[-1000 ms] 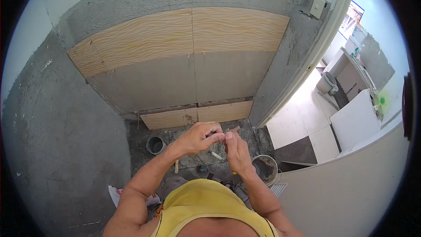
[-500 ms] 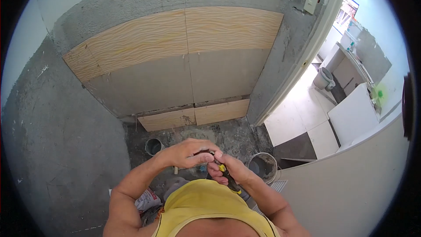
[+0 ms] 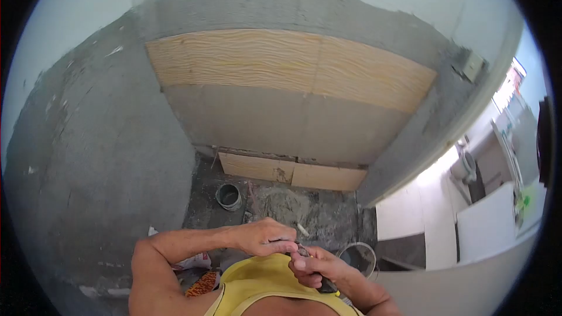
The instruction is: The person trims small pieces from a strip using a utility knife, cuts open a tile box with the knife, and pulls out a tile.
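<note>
My right hand is wrapped around a dark hand tool with yellow on its grip, held close to my chest. The tool looks like pliers, but the fingers cover much of it. My left hand is closed, with its thumb and fingertips at the upper end of the tool, against the right hand. Whether it pinches the tool's tip or a small piece there is hidden.
Ahead is a grey wall with wavy beige tiles and low plain tiles. A small bucket stands on the floor, a larger pail at the right. A doorway opens right; a bag lies left.
My view has turned, so the wall and floor sit further right and lower. Both hands and the tool are lower and slightly right in view, still together.
</note>
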{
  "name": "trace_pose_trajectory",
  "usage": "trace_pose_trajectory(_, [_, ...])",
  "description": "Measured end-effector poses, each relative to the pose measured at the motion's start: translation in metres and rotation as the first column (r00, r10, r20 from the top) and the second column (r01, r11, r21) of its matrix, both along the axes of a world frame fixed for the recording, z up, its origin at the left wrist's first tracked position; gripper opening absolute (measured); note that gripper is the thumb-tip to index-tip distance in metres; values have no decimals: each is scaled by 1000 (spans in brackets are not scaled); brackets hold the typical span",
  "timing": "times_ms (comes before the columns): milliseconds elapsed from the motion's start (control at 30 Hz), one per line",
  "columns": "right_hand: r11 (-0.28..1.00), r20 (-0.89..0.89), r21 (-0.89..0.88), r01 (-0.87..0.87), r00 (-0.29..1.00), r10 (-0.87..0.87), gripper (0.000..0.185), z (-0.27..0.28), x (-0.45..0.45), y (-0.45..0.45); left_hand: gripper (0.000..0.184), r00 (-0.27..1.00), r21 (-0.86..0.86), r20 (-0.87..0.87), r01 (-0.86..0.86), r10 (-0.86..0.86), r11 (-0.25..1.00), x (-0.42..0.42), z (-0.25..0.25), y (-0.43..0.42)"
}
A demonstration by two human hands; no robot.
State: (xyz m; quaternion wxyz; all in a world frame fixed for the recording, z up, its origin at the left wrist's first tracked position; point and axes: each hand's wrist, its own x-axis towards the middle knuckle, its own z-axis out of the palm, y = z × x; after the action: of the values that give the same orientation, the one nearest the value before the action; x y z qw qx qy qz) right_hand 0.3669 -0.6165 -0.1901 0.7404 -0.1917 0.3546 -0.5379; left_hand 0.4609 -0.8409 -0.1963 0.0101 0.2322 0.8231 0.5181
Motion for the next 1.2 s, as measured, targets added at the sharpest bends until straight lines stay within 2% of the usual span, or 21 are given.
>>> trace_pose_trajectory(100, [999,-54,55,-2,999,5,12,23,-3,1,30,1000,-23,-14,-13,13,1000,5,3,-6])
trace_pose_trajectory(133, [948,68,-233,216,976,-206,10,12,-59,57,30,998,-15,-15,-64,64,998,29,-21,-22])
trace_pose_trajectory(167, [734,361,-502,458,882,-303,9,2,-114,111,29,991,-111,73,-102,110,989,59,-65,-45])
trace_pose_trajectory(200, [465,603,-640,611,775,-189,11,-10,-170,166,29,974,-206,172,-107,144,973,75,-92,-57])
trace_pose_trajectory(233, [118,242,-831,544,543,-804,11,62,-142,138,29,970,-222,187,-110,153,969,72,-90,-70])
trace_pose_trajectory(267, [102,131,-724,682,281,-951,14,69,-143,139,29,951,-163,184,-218,247,962,70,-93,-75])
trace_pose_trajectory(300, [255,23,-691,677,373,-928,23,59,-149,121,30,913,-68,227,-332,339,941,80,-101,-57])
trace_pose_trajectory(333, [338,-125,-460,821,316,-940,30,50,-137,89,28,802,-123,326,-490,501,863,73,-72,-61])
trace_pose_trajectory(367, [318,-326,-303,898,216,-921,36,43,-123,47,23,731,63,359,-639,580,767,70,-75,-74])
trace_pose_trajectory(433, [447,-463,-208,870,315,-828,44,-13,-116,11,19,494,204,456,-868,740,453,78,-66,-96])
trace_pose_trajectory(500, [522,-509,11,853,454,-732,43,-99,-114,4,17,353,380,486,-909,799,170,103,-93,-130])
trace_pose_trajectory(567, [537,-703,103,837,443,-556,42,-175,-99,9,20,145,398,457,-916,877,-56,129,-105,-157])
trace_pose_trajectory(667, [602,-801,260,755,517,-303,39,-316,-76,61,27,-13,423,437,-879,899,-218,156,-125,-208])
trace_pose_trajectory(700, [623,-860,270,734,474,-186,37,-351,-68,79,27,-19,418,445,-880,896,-226,160,-135,-226])
trace_pose_trajectory(767, [591,-779,461,663,620,-88,33,-361,-50,94,29,-145,382,379,-875,914,-297,164,-159,-260])
trace_pose_trajectory(900, [581,-812,502,641,580,62,33,-377,-30,105,29,-220,195,308,-938,926,-288,154,-191,-318])
trace_pose_trajectory(967, [302,-723,679,670,681,116,42,-341,-20,79,33,-167,186,247,-959,955,-216,142,-204,-348])
trace_pose_trajectory(1000, [383,-781,604,699,614,113,40,-376,-21,99,33,-160,183,254,-961,954,-210,137,-217,-367])
trace_pose_trajectory(1100, [421,-771,604,677,630,94,32,-362,-15,43,29,-120,226,229,-959,966,-172,123,-254,-417])
trace_pose_trajectory(1167, [691,-926,338,640,356,123,37,-359,-7,-25,24,-109,378,604,-833,790,-404,102,-256,-421])
trace_pose_trajectory(1200, [806,-976,201,557,184,116,37,-329,2,-104,24,-110,369,614,-835,782,-407,96,-265,-424])
